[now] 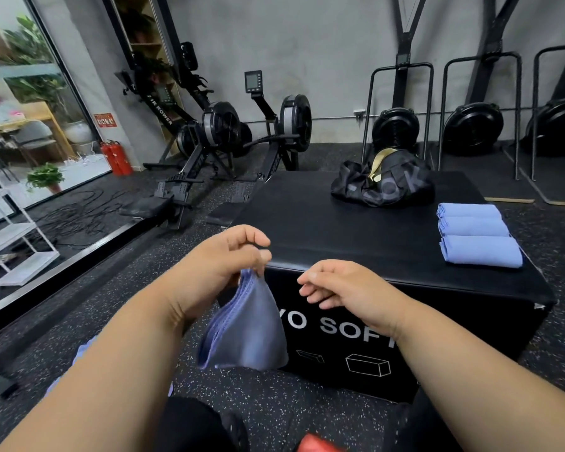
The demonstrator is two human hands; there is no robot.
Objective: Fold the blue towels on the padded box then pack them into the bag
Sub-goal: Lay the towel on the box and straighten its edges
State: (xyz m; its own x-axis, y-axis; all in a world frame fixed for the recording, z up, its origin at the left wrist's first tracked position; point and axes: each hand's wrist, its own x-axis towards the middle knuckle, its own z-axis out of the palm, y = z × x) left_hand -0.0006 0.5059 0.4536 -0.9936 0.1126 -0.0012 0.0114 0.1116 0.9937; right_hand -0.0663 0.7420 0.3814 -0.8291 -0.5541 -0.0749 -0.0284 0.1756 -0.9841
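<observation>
Three folded blue towels [478, 234] lie on the padded box [356, 233] near the black bag [384, 182]. Left hand [224, 262] pinches a hanging towel [247, 327]; right hand [343, 290] hangs loose, holding nothing

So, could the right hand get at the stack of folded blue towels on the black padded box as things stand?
Probably yes. The right hand holds nothing, and the black padded box top lies bare between it and the folded blue towels, which sit on that hand's own side.

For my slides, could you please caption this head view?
Left hand pinches an unfolded blue towel beside the padded box; three folded towels wait.
</observation>
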